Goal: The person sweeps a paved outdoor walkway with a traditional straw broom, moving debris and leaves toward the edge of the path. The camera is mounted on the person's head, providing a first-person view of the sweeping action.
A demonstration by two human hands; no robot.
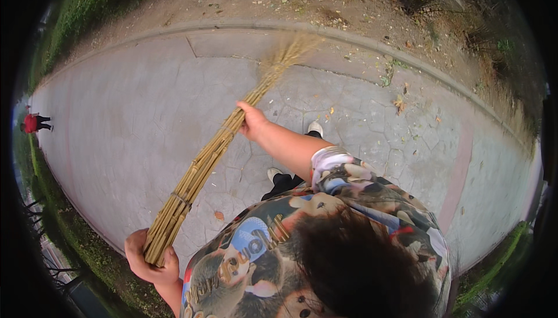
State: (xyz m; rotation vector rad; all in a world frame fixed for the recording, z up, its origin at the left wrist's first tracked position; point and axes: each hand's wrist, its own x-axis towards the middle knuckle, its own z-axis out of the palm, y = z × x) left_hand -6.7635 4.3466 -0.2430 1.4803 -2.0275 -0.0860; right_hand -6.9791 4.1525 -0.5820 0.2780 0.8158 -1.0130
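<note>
Across the frame's middle, your left hand (152,260) grips the bamboo broom (218,143) at its butt and your right hand (251,121) clasps mid-handle, so keep bristles low over the paved path (128,114) toward the leaves (400,104).

Soft even daylight, heavy fisheye bend, black rim

Broom (215,149) straw-yellow; pavement (133,114) grey; shirt (325,242) animal-printed.

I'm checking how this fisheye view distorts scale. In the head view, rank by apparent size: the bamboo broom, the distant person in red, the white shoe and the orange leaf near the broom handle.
Largest to smallest as they look:
1. bamboo broom
2. person in red
3. white shoe, which looks about as big as the person, who is only far off, so unsure
4. orange leaf
</note>
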